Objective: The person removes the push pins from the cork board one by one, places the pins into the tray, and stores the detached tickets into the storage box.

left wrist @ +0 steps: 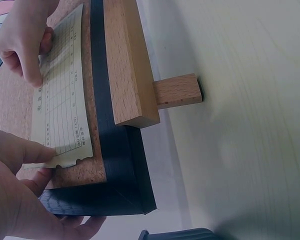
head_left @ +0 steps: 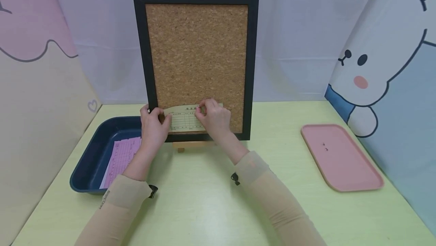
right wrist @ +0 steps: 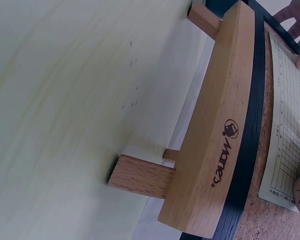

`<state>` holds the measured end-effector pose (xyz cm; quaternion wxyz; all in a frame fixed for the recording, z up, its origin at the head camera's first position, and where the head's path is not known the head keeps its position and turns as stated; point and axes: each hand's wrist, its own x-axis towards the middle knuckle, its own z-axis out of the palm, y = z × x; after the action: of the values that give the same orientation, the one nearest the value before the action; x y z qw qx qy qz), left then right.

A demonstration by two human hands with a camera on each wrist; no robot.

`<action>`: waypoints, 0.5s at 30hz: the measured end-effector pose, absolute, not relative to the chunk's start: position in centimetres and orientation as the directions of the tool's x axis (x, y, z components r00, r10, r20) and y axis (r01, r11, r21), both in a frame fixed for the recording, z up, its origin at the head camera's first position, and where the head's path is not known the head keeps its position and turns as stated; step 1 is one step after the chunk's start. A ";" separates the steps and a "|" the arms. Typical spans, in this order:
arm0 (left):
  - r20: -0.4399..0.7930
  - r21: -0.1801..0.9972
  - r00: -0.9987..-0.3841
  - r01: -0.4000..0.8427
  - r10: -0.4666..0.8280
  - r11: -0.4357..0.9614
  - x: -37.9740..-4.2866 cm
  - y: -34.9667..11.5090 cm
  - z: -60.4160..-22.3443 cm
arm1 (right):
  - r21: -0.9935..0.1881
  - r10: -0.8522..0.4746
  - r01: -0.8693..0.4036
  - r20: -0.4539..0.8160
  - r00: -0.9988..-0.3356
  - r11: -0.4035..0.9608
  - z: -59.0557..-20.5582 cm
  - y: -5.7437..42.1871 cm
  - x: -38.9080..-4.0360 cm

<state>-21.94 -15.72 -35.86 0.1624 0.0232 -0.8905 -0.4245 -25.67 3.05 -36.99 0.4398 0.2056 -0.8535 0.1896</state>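
A pale yellow printed form [head_left: 185, 119] lies across the lower part of a black-framed corkboard [head_left: 199, 56]. My left hand [head_left: 153, 128] pinches the form's left end by thumb and forefinger; its other fingers reach round the frame's left edge. In the left wrist view, this end of the form [left wrist: 65, 105] looks ragged. At the form's upper edge my right hand [head_left: 216, 119] pinches a small shiny pin [head_left: 199, 106] with thumb and forefinger. Whether the pin's point is in the cork cannot be seen. The right hand covers the form's right part.
A wooden easel [right wrist: 210, 125] supports the board. On the left, a dark blue basin [head_left: 86, 162] contains pink printed sheets [head_left: 122, 157] with a white one beneath. A pink tray [head_left: 347, 170] on the right carries small pins [head_left: 326, 149]. Cloth hangs behind the table [head_left: 204, 208].
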 end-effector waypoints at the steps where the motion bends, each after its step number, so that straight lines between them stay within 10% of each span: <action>1: 0.272 0.764 -0.946 0.099 -0.179 0.637 -21.9 -15.7 -35.9 | -0.144 -0.185 -0.523 0.831 -0.525 0.840 -37.0 3.1 -25.7; 15: 0.266 0.769 -0.946 0.090 -0.188 0.633 -21.8 -15.6 -35.8 | -0.163 -0.206 -0.611 0.849 -0.487 0.774 -36.9 3.7 -25.5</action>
<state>-21.79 -15.60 -35.77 0.1627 0.0274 -0.8888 -0.4276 -25.46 3.67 -36.91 0.4427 0.2457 -0.8314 0.2290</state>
